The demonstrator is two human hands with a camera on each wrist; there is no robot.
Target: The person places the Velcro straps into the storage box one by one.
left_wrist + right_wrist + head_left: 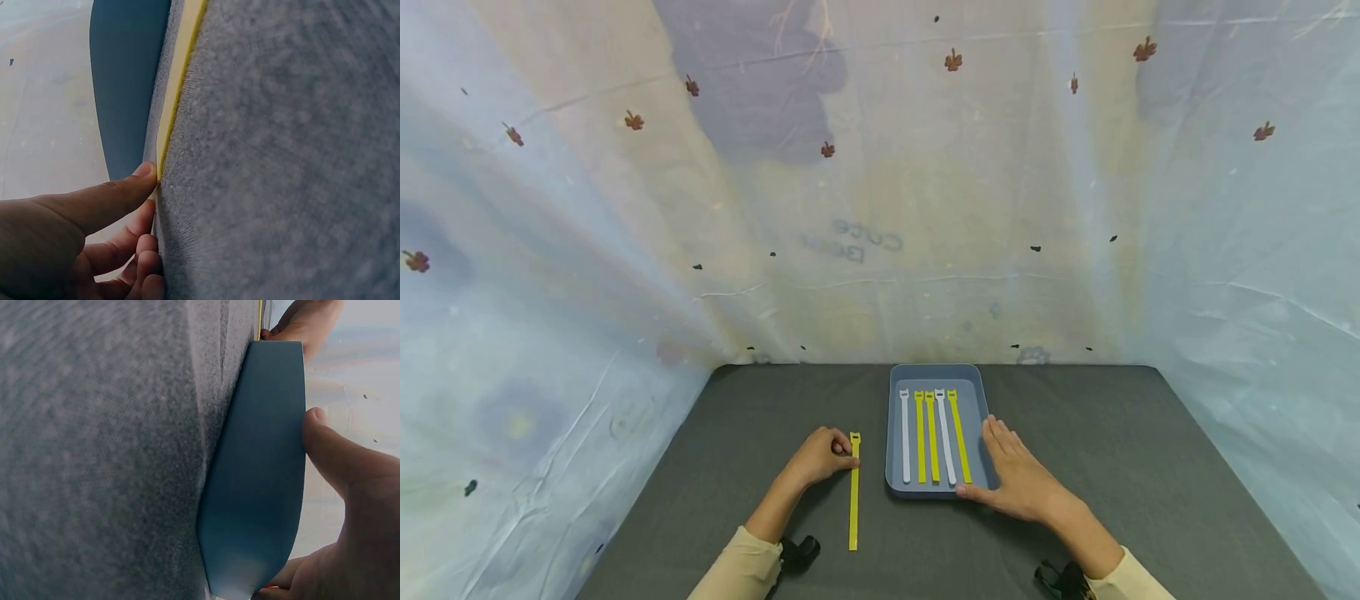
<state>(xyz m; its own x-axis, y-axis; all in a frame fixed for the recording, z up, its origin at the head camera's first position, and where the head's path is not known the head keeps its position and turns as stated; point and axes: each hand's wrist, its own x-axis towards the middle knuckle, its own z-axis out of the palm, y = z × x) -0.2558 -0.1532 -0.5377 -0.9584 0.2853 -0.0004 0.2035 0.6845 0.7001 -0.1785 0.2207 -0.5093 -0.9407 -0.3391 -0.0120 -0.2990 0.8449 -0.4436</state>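
Note:
A yellow cable strap with a slotted head lies lengthwise on the dark grey cloth, left of the tray. My left hand is at its upper part, pinching it between thumb and curled fingers; the left wrist view shows the thumb at the strap's edge. My right hand rests with straight fingers along the right side of the blue-grey tray, its thumb on the front rim. Inside the tray, white straps and yellow straps lie side by side, heads away from me.
The dark grey cloth covers the table. A pale patterned curtain hangs behind the table and along both sides. Black wrist bands sit below both hands.

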